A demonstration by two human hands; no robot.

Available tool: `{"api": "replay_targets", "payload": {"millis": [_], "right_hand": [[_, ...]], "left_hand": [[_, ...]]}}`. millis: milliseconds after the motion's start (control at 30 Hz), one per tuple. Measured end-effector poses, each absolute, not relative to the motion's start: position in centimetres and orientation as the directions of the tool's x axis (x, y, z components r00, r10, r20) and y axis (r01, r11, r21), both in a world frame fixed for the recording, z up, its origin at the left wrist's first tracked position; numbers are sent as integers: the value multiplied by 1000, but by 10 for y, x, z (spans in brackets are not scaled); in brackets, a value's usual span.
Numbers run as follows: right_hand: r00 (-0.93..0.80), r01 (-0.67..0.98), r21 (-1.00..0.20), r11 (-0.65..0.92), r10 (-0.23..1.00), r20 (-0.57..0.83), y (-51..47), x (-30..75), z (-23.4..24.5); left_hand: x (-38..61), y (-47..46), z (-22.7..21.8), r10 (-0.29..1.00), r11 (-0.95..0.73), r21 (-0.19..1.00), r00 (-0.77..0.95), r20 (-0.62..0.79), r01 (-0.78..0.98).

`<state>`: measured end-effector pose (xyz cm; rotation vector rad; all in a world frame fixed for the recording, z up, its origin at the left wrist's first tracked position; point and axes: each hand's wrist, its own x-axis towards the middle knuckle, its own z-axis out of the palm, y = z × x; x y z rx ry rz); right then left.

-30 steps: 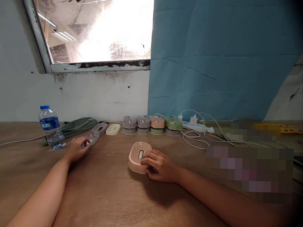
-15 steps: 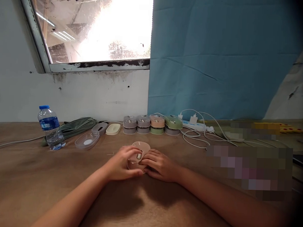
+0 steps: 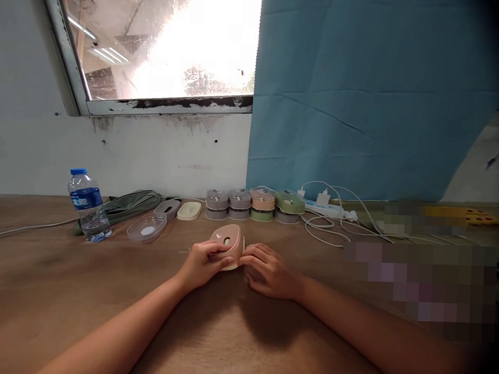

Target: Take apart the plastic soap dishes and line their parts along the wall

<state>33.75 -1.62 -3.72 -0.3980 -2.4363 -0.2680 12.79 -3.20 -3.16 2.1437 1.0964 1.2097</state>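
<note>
A pink soap box [image 3: 232, 237] with an oval slot in its top stands tilted on the brown table. A cream edge shows along its lower and right sides. My left hand [image 3: 203, 266] is closed on its left and near side, thumb along the front and fingers over the top. At the box's right edge, my right hand [image 3: 269, 271] has its fingers curled, with the fingertips pressed against the cream edge. The underside of the box is hidden.
Behind it stand several stacked soap boxes [image 3: 262, 200] in grey, pink and green. To the left are a clear lid [image 3: 139, 231], a grey slotted piece [image 3: 167, 208], a cream tray [image 3: 188, 211] and a water bottle [image 3: 90, 206]. White cables run from a power strip [image 3: 324, 209] at right.
The pink soap box has been tipped and turned, so its slotted top now faces left and a cream edge shows. My left thumb moved up onto its front. The view shifted slightly.
</note>
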Motion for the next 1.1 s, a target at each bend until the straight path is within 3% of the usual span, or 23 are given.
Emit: {"api": "replay_targets", "payload": {"millis": [167,300,633,767,867,967,1100], "right_hand": [[-753,344,63,937,235,614,-16,337,-37],[-764,347,36,937,260,590,-15,337,-38],[-805,345,-5,938,299,513,-13,338,-37],[-797,348,-7,938,300,524,-15,337,-35],[-799,342,2,940,290,528,-14,337,-35],[-798,350,12,937,292,526,-13,337,-37],[-805,362,18,932,303,510,-11,338,-39]], "left_hand": [[122,-29,-29,857,-511,814,230,461,277],[122,-32,-26,843,-536,789,246,478,300],[120,-37,-23,718,-693,556,373,588,459],[102,-31,-14,654,-707,408,314,689,577],[74,-12,0,555,-642,264,200,807,720],[38,18,16,518,-510,195,117,847,838],[-9,63,33,709,-329,128,155,688,936]]}}
